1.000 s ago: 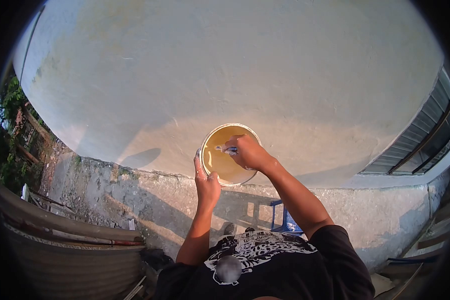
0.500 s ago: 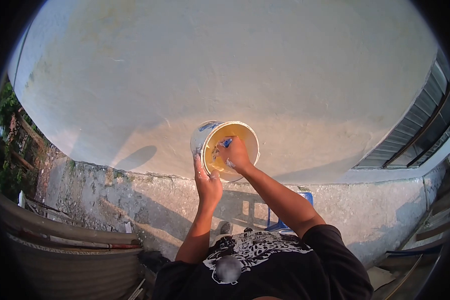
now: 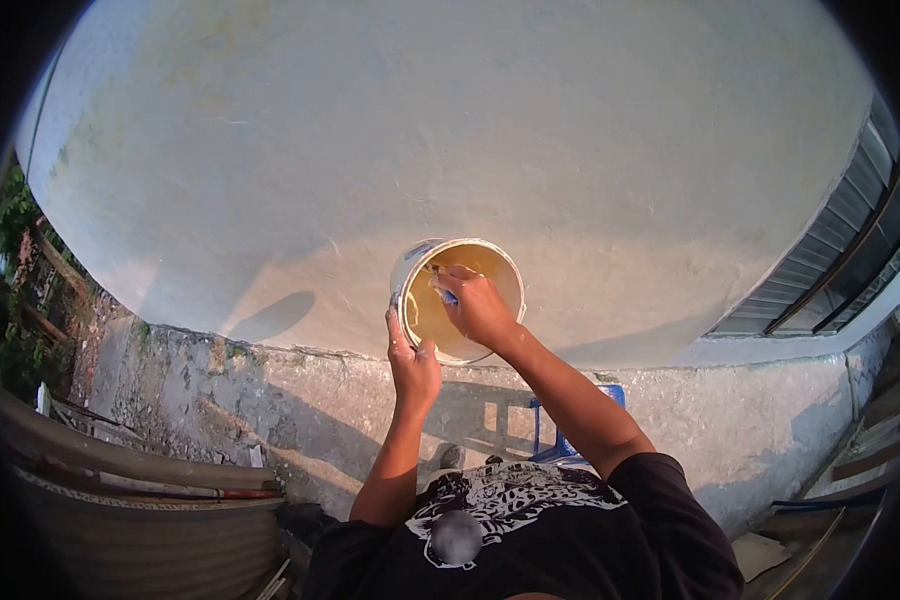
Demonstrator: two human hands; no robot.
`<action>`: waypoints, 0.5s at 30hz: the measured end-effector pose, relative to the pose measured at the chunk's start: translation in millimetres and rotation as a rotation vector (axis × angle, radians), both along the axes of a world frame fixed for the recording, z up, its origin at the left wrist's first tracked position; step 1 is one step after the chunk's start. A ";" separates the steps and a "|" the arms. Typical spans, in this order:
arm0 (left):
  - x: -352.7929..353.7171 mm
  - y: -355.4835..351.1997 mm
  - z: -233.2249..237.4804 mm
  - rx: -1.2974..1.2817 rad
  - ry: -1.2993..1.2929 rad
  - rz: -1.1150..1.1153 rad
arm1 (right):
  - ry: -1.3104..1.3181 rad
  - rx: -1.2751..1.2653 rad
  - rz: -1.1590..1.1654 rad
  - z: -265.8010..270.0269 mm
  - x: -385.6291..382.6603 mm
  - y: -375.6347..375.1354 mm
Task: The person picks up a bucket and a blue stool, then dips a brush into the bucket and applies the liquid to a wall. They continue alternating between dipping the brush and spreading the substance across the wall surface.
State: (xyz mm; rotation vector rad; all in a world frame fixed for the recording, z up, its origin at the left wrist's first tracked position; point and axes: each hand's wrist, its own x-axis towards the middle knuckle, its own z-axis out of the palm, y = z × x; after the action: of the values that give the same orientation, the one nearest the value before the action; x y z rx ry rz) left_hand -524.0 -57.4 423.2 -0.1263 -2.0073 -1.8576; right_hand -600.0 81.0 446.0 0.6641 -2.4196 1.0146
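Note:
My left hand (image 3: pixel 414 365) grips the near left side of a white bucket (image 3: pixel 400 272), thumb by the rim and fingers along the outside wall. The bucket is tipped so its mouth faces me. Inside, the walls look yellowish with whitish smears. My right hand (image 3: pixel 477 308) reaches into the mouth, fingers closed around a small blue-handled tool (image 3: pixel 450 297). The tool's working end, near the upper left inner wall, is too small to make out. White paint-like spots mark my left fingers and thumb.
A pale plastered wall (image 3: pixel 530 130) rises ahead, with a louvred window (image 3: pixel 820 260) at right. Below the bucket, a blue plastic chair or stool (image 3: pixel 610 397) stands on rough concrete (image 3: pixel 300 385). Corrugated sheets and a pole (image 3: pixel 190 490) lie at lower left.
My right hand has shifted up and to the right inside the bucket, and the tool now points toward the upper left inner wall. The bucket has moved slightly right.

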 end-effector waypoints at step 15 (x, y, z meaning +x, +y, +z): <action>8.4 5.4 19.0 -0.003 -0.030 -0.038 | -0.337 -0.239 0.077 23.8 -1.6 -5.0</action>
State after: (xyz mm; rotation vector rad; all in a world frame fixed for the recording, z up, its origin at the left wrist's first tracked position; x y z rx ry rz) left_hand -515.6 -52.0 442.2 -0.1391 -2.0414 -1.8909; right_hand -601.6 76.0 469.8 0.5411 -2.5048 1.5255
